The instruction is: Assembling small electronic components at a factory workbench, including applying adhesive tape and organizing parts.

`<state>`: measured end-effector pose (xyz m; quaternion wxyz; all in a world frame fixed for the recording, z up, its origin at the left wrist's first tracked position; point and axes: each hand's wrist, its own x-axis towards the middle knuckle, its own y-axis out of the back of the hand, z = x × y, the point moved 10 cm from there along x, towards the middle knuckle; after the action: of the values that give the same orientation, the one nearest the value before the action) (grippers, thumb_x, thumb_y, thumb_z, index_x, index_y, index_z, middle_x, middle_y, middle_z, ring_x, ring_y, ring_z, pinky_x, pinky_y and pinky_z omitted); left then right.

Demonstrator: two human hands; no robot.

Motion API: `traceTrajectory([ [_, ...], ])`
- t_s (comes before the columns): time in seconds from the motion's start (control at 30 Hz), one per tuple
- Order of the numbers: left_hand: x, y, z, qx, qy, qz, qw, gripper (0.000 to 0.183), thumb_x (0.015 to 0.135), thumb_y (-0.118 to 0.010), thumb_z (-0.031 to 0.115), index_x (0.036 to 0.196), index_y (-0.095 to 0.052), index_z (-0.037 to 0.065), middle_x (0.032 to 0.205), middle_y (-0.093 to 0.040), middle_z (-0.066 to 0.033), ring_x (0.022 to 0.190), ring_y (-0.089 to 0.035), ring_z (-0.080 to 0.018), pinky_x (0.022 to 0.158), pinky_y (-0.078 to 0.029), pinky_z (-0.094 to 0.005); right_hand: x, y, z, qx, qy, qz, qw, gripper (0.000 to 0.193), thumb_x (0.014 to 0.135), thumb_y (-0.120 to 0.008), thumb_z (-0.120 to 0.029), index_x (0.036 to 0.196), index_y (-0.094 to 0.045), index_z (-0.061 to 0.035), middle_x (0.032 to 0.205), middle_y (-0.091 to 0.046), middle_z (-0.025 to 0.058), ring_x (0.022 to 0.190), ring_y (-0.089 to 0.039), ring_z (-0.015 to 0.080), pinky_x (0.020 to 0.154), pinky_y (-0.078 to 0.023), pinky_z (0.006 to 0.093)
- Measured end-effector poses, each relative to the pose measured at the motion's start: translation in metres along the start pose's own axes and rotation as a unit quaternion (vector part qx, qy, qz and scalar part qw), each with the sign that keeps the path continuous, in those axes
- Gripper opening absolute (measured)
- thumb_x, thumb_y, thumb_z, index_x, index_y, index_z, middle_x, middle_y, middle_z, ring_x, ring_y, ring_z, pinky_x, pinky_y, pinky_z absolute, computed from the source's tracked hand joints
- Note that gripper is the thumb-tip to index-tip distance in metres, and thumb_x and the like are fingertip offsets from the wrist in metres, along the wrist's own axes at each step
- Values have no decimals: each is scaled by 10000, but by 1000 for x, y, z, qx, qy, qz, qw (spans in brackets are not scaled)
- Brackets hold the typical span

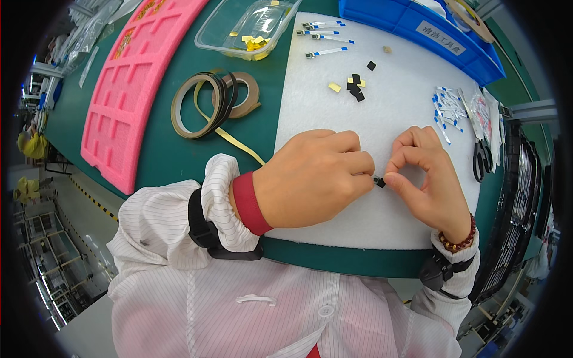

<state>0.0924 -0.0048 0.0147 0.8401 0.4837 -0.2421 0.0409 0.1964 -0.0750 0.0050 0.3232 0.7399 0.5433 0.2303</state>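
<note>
Over the white foam mat [304, 113], my left hand [313, 179] is closed with its fingertips around a small dark part [378, 181] that has a metallic end. The rest of that part is hidden by the fingers. My right hand [427, 179] pinches the part's black edge between thumb and index finger; whether this edge is a separate black piece, I cannot tell. Beyond my hands lie several small black squares [357, 94] and yellow backing pieces [334, 87]. Farther off, several short white-and-blue flat cables with small metallic modules [327, 52] lie in a group.
At left stands a pink foam tray [122, 86], beside tape rolls [179, 113] and a clear plastic box [209, 45] holding yellow scraps. A blue bin [412, 27] is at the far right. Loose flat cables [449, 104] and black-handled scissors [481, 160] lie along the right side.
</note>
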Motion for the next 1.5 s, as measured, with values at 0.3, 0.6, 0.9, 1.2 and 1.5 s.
traceTrajectory([
  [0.3, 0, 2, 1, -7, -1, 1, 1000, 100, 779, -763, 106, 878, -769, 91, 944, -730, 5, 879, -662, -185, 708, -576, -319, 0, -1, -1, -5, -6, 3, 1000, 103, 777, -763, -34, 814, -667, -28, 982, -598, 80, 964, -505, 269, 858, -423, 351],
  [0.6, -3, -4, 14, 52, -29, -20, 998, 273, 768, -736, 163, 1030, -796, 112, 978, -668, 2, 921, -640, -193, 701, -551, -305, 0, -3, 0, -10, 2, 8, 1000, 113, 754, -760, -19, 800, -658, -26, 959, -584, 86, 934, -503, 272, 835, -420, 360],
  [0.9, -4, -12, 17, 92, -47, -52, 993, 309, 799, -720, 159, 1089, -787, 79, 957, -600, -14, 939, -595, -205, 697, -512, -298, 0, -3, 3, 3, -15, 33, 999, 115, 743, -769, -19, 783, -661, -28, 945, -584, 85, 925, -525, 271, 823, -437, 358],
  [1.2, -3, -13, 18, 90, -41, -48, 994, 314, 794, -717, 152, 1086, -787, 62, 948, -597, -18, 931, -590, -215, 695, -513, -302, -2, -4, 2, -12, -19, 47, 999, 123, 735, -774, -11, 784, -661, -25, 946, -577, 85, 920, -537, 273, 804, -451, 358],
  [1.5, -2, -13, 20, 106, -46, -71, 991, 317, 787, -717, 160, 1085, -783, 75, 985, -587, -19, 932, -585, -214, 682, -508, -303, -2, 2, 5, 5, -34, 74, 997, 262, 704, -802, 30, 778, -557, -23, 918, -552, 120, 855, -553, 304, 757, -452, 371],
])
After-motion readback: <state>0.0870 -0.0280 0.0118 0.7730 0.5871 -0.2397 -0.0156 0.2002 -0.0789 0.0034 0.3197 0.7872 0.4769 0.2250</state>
